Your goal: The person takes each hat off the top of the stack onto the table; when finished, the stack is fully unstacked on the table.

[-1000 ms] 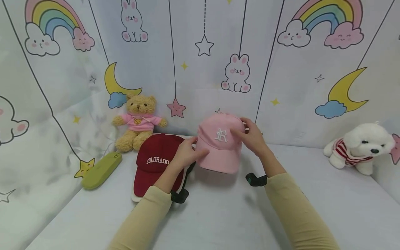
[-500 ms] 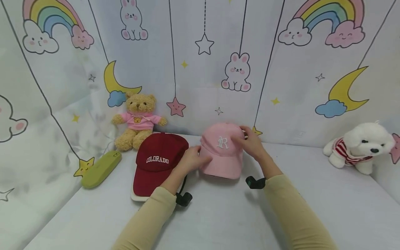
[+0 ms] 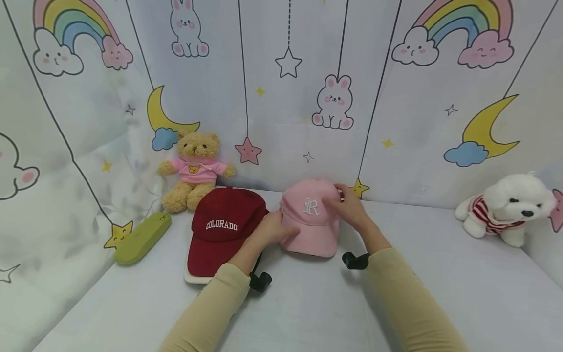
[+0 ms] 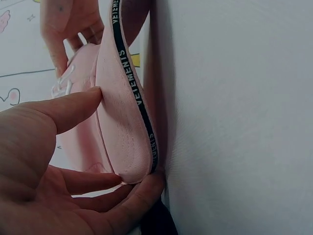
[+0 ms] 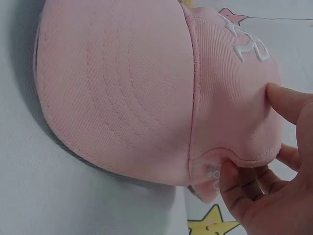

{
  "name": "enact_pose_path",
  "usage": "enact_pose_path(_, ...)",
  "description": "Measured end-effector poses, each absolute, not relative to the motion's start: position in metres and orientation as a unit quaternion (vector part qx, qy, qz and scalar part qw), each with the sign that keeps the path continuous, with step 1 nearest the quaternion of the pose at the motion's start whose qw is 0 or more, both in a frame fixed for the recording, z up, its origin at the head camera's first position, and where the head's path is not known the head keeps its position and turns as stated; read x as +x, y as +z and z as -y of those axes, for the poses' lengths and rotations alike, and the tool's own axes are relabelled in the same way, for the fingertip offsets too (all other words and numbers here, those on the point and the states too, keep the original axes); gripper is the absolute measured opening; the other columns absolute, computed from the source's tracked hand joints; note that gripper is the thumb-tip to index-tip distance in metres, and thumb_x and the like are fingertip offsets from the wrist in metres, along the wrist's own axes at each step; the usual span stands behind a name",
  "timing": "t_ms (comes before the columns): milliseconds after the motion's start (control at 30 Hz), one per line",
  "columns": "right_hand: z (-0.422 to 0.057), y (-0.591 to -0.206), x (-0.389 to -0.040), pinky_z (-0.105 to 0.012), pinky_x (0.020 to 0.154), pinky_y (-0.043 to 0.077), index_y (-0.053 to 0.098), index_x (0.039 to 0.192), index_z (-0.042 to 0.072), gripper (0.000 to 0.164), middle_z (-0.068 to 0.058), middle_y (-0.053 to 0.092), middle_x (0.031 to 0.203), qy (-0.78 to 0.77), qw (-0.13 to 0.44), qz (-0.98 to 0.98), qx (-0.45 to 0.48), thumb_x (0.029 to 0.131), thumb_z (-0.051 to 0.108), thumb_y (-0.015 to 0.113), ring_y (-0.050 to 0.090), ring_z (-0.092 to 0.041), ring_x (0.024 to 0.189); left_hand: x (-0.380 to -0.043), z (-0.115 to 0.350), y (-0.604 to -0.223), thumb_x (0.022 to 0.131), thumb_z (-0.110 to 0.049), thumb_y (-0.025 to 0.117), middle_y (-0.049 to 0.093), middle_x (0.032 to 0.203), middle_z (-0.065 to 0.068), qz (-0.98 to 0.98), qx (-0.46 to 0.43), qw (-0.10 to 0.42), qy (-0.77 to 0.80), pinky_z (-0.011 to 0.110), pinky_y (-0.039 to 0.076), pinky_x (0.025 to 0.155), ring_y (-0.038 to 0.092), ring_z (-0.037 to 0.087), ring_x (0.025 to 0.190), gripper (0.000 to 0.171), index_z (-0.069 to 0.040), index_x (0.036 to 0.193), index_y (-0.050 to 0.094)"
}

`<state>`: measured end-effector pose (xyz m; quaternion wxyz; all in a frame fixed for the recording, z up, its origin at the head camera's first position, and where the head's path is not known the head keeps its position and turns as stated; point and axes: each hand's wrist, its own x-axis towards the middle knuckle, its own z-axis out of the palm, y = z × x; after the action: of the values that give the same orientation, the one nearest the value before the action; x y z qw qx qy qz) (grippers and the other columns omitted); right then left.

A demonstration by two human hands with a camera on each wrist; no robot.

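Note:
In the head view, both hands are at a pink baseball cap (image 3: 316, 239) with a white embroidered R, its brim toward me. My left hand (image 3: 270, 229) grips the cap's left side, thumb on the brim and fingers curled at its edge, as the left wrist view shows. At the other side, my right hand (image 3: 353, 209) pinches the crown (image 5: 230, 112) between thumb and fingers. The brim edge with black lettered trim (image 4: 134, 83) lies close to the white surface; whether it touches cannot be told. Just left lies a red cap (image 3: 220, 254) lettered COLORADO, partly behind my left hand.
A teddy bear (image 3: 195, 168) in a pink sweater sits behind the red cap. Far left is a green elongated case (image 3: 142, 239). A white plush dog (image 3: 510, 205) is at the right. Behind everything hangs a printed cloth backdrop (image 3: 281, 117).
The pink cap has come down toward the white surface, both hands moving with it and keeping their hold. The red cap, plush toys and green case stay where they were.

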<state>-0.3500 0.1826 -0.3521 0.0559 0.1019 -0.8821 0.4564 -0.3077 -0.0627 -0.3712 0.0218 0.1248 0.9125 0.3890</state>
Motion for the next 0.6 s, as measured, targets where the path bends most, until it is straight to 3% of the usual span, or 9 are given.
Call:
enact_pose_path(300, -0.1820, -0.3555, -0.3506, -0.048, 0.091, 0.050, 0.037, 0.151, -0.002, 0.069, -0.025, 0.052, 0.134, 0.448, 0.055, 0.885, 0.110, 0.098, 0.035, 0.064, 0.053, -0.036, 0.113, -0.3092, 0.0617, -0.3706, 0.088, -0.034, 0.074, 0.068, 0.109, 0.010, -0.922, 0.116, 0.039, 0.368, 0.040, 0.051, 0.083, 0.058, 0.022, 0.090, 0.048, -0.002, 0.123, 0.065)
enact_pose_path(600, -0.1849, -0.3474, -0.3453, -0.053, 0.092, 0.049, 0.034, 0.151, -0.006, 0.073, -0.031, 0.049, 0.134, 0.422, 0.065, 0.897, 0.110, 0.098, 0.033, 0.065, 0.051, -0.041, 0.117, -0.3051, 0.0666, -0.3678, 0.088, -0.033, 0.074, 0.066, 0.120, 0.011, -0.911, 0.133, 0.039, 0.389, 0.042, 0.050, 0.087, 0.058, 0.023, 0.097, 0.054, -0.002, 0.130, 0.060)
